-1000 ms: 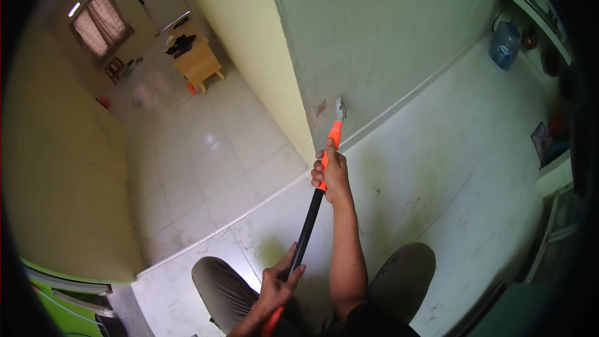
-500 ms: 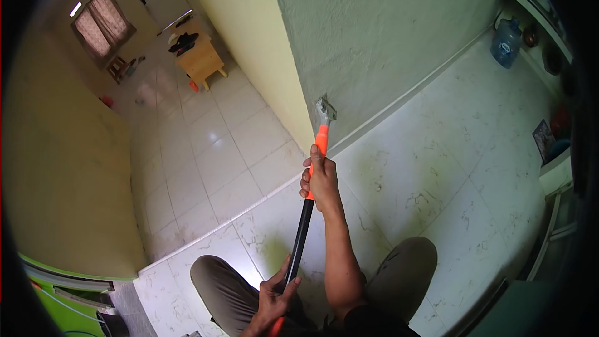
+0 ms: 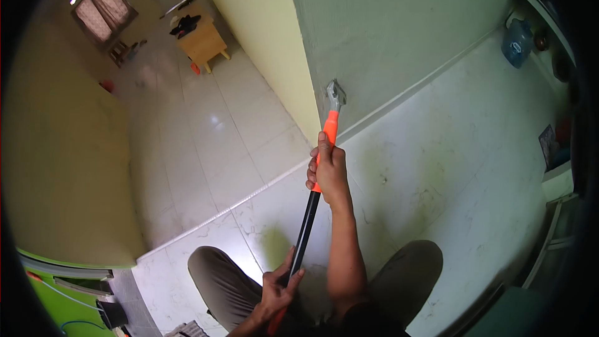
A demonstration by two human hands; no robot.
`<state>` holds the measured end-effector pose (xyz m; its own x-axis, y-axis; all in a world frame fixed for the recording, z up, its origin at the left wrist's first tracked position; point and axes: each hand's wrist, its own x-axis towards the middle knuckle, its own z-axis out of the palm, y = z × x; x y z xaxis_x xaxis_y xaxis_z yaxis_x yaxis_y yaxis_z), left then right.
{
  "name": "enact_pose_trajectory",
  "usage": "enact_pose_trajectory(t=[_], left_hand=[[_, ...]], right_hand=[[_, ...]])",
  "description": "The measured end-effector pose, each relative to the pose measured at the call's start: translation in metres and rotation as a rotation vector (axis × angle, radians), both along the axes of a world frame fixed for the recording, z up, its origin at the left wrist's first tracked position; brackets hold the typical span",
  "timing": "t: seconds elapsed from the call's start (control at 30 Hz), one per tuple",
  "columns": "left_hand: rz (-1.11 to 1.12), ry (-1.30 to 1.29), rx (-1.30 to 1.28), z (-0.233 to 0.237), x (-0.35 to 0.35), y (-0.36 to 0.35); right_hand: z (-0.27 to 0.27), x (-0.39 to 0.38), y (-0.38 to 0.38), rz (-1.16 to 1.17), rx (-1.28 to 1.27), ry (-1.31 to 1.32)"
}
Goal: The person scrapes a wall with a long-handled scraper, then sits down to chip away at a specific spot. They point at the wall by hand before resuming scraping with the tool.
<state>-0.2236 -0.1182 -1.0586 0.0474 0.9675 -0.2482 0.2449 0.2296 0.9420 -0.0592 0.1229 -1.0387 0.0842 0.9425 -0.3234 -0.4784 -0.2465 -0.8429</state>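
Note:
A long-handled scraper (image 3: 306,226) with a black shaft and orange grip runs from my lap up to the wall. Its metal head (image 3: 336,93) is at the grey-green wall (image 3: 399,31), close to the corner. My right hand (image 3: 329,165) is wrapped round the orange grip below the head. Lower down, my left hand (image 3: 279,287) holds the shaft near its orange end, between my knees. Whether the blade touches the wall is too small to tell.
A yellow wall (image 3: 268,37) meets the grey-green one at the corner. A wooden table (image 3: 203,40) stands in the room at upper left. A blue water jug (image 3: 517,43) is at upper right, by shelves. At lower left is a black container (image 3: 112,315).
The scraper head and my right hand have shifted slightly up and to the right in view. The camera view has also moved a little. Both hands keep their hold.

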Motion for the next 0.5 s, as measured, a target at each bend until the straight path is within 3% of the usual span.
enact_pose_trajectory(t=[0.17,0.4,0.5], left_hand=[[-0.002,0.114,-0.088,0.056,-0.012,0.003],[0.019,0.078,-0.113,0.051,-0.004,-0.011],[0.027,0.047,0.002,0.046,-0.001,-0.012]], right_hand=[[0.014,-0.007,-0.003,-0.003,-0.029,0.155],[0.024,-0.006,-0.012,0.001,-0.051,0.133],[0.019,-0.007,-0.012,0.011,-0.028,0.126]])
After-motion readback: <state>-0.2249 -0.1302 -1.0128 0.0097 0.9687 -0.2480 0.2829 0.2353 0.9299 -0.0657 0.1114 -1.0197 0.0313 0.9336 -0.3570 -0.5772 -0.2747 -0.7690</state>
